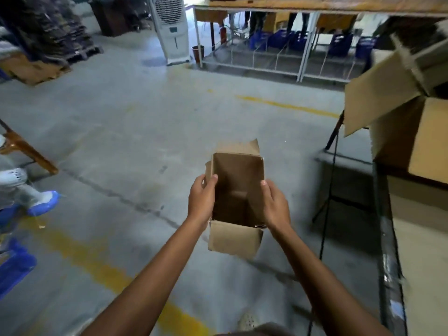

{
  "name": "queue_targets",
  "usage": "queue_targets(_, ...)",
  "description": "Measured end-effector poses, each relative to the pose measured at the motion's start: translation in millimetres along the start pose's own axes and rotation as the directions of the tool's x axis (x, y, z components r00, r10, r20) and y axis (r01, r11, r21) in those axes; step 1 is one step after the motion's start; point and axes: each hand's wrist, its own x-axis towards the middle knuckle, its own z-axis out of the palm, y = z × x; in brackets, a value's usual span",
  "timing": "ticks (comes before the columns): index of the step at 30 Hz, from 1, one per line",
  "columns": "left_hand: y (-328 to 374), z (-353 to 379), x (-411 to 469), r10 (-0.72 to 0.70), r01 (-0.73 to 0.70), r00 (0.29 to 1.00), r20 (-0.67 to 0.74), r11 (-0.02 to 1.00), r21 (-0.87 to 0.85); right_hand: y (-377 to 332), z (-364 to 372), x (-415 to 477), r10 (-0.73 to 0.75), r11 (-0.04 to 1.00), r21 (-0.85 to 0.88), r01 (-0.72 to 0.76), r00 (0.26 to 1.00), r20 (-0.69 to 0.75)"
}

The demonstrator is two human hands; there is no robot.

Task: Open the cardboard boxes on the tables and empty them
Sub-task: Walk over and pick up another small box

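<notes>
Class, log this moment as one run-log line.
left hand grips small box | right hand grips it too | box open, appears empty

Bare forearms, left hand (201, 200), right hand (276, 207), white perforated clog (247, 321) below.

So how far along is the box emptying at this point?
Done: the small cardboard box is open and looks empty. In hand: left hand and right hand grip its sides above the floor. Left: the big box at right has flaps open, contents hidden.
</notes>
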Motion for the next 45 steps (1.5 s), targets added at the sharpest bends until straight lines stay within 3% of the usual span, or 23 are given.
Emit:
queue_targets(4,44.9,59.4,55.1,0.056,-0.058,0.99,0.131,0.998,0.011,-14.3,-34.1,61.1,-0.022,0.999,0.031,0.026,0.994,-0.105)
queue_targets(9,92.4,120.5,120.4,0.202,-0.206,0.962,0.185,0.978,0.006,-36.1,-69.3,126.9,-0.071,0.995,0.048,0.088,0.96,-0.272)
queue_targets(16,182.8,206.4,227.6,0.463,-0.44,0.855,0.234,0.886,-0.144,-74.2,-110.1,259.3,-0.212,0.971,0.0,0.24,0.856,-0.471)
queue_targets(23,303.3,281.5,323.9,0.72,-0.602,0.628,0.296,0.69,-0.401,-147.4,-161.4,373.1,-0.364,0.924,-0.178,0.339,0.631,-0.685)
queue_targets(26,347.4,318.6,354.4,0.809,-0.66,0.509,0.293,0.586,-0.47,-173.9,-190.1,407.5,-0.452,0.886,-0.293,0.358,0.537,-0.712)
queue_targets(30,401.7,366.2,373.7,0.88,-0.696,0.397,0.261,0.474,-0.538,-196.7,-233.8,432.8,-0.546,0.837,-0.431,0.336,0.47,-0.694)
queue_targets(37,490.4,466.1,356.7,0.982,-0.756,0.129,0.138,0.187,-0.627,-217.6,-334.4,453.9,-0.642,0.767,-0.573,0.288,0.331,-0.692)
queue_targets(45,565.6,599.0,291.3,0.988,-0.747,-0.062,0.14,0.047,-0.663,-213.2,-454.5,446.2,-0.611,0.792,-0.6,0.116,0.133,-0.78)
